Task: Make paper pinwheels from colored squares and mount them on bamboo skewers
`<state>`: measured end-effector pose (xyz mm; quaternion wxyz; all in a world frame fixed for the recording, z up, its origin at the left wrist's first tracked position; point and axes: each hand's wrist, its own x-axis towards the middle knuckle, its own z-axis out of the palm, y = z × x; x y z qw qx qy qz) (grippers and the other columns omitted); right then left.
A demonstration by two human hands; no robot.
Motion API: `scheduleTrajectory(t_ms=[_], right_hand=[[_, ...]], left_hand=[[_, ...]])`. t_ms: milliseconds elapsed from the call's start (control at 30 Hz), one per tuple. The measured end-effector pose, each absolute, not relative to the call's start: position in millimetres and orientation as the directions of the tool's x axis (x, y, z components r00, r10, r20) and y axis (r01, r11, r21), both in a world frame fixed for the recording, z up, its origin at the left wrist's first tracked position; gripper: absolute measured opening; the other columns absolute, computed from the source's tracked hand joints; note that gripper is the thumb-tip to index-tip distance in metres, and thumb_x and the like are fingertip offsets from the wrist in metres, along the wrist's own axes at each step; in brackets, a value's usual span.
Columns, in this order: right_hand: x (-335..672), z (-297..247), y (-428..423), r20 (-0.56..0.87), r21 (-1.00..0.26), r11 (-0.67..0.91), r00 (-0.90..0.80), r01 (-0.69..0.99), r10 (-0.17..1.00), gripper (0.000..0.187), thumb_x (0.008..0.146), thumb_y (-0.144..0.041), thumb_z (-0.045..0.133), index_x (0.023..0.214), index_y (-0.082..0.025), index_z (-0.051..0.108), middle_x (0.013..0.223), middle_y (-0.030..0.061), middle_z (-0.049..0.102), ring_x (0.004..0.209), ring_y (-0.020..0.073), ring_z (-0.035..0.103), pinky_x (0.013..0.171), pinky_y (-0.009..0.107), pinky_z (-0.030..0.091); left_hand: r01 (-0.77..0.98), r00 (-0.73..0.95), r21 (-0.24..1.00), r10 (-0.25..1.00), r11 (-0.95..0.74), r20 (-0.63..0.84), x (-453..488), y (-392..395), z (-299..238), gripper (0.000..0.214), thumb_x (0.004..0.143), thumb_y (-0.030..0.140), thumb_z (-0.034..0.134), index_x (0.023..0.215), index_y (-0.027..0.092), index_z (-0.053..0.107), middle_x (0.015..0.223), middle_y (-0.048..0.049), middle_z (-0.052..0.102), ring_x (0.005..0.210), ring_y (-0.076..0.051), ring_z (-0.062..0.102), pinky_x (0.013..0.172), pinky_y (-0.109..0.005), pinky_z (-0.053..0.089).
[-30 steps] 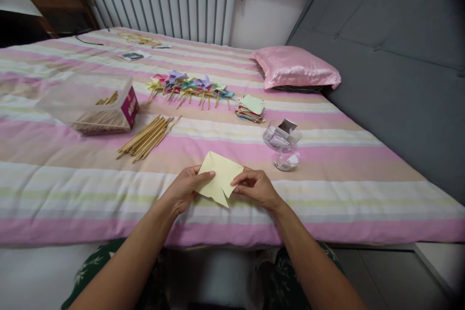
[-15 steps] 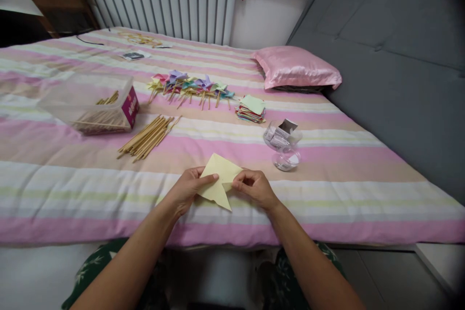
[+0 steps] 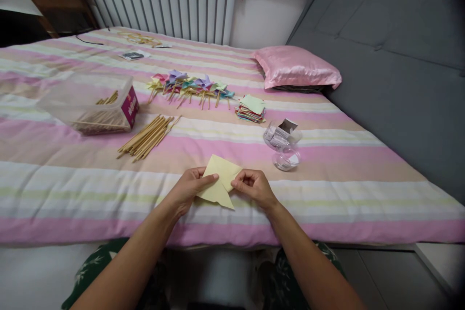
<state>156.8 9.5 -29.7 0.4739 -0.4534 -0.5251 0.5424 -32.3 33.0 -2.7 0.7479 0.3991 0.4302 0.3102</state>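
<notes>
A pale yellow sheet of paper, with slits cut in from its corners, is held just above the near part of the bed. My left hand grips its left side, thumb on top and fingers underneath. With thumb and forefinger, my right hand pinches the paper's right edge beside a slit. One cut point of the sheet hangs down toward me between the hands. Beyond the left hand lies a bundle of thin wooden sticks. Farther off are several colourful paper pinwheels on sticks.
A clear plastic box with more sticks stands at left. A stack of coloured paper squares lies past the hands. Small clear tubs sit at right. A pink pillow rests by the grey headboard.
The paper has turned slightly and its lower point has shifted a little to the right. My right fingers have moved very slightly left along its edge.
</notes>
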Motion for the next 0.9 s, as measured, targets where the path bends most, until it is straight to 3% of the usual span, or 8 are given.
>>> scheduleTrajectory(t_ms=[333, 900], right_hand=[[155.7, -31.6, 8.9, -0.021, -1.000, -0.024, -0.129, -0.021, 0.991, 0.026, 0.065, -0.037, 0.073, 0.061, -0.016, 0.059, 0.058, -0.0012, 0.060, 0.050, 0.0091, 0.052, 0.047, 0.020, 0.038], [154.9, -36.6, 8.2, -0.074, -0.995, -0.082, -0.122, -0.060, 0.990, 0.030, 0.065, -0.041, 0.074, 0.063, -0.017, 0.056, 0.060, -0.0003, 0.062, 0.055, 0.0154, 0.065, 0.050, 0.024, 0.051]], left_hand=[[-0.109, 0.447, 0.872, 0.807, 0.477, -0.385, -32.1, 32.5, -3.4, 0.042, 0.065, 0.033, 0.074, 0.098, 0.007, 0.067, 0.072, -0.0090, 0.070, 0.058, -0.016, 0.061, 0.054, -0.023, 0.045], [-0.080, 0.449, 0.879, 0.805, 0.470, -0.389, -31.9, 32.0, -3.3, 0.042, 0.065, 0.036, 0.074, 0.097, 0.009, 0.068, 0.073, -0.0082, 0.070, 0.059, -0.016, 0.061, 0.054, -0.024, 0.045]])
